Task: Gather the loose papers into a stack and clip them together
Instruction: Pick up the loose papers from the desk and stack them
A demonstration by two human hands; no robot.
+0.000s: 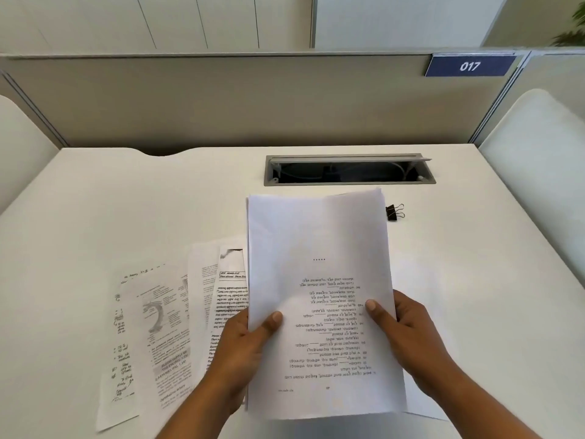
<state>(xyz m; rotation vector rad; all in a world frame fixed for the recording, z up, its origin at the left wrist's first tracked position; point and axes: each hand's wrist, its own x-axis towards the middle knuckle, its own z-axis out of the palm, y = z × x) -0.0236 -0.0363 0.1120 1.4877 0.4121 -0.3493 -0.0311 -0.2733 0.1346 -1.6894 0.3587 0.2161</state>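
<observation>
- Left hand (pixel 240 346) and right hand (pixel 408 331) — we grip the paper stack (pixel 319 299) by its side edges, raised over the desk (pixel 95 217).
- Loose sheets (pixel 158 337) — flat, left of our stack.
- Binder clip (pixel 394 212) — beyond its top right corner.

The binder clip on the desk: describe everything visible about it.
The binder clip is small, with a black body and two silvery wire handles that point right. It lies on the white desk, just right of the top corner of the held sheets and in front of the open cable tray. Neither hand touches it. Whether the paper's edge touches it cannot be told.
</observation>
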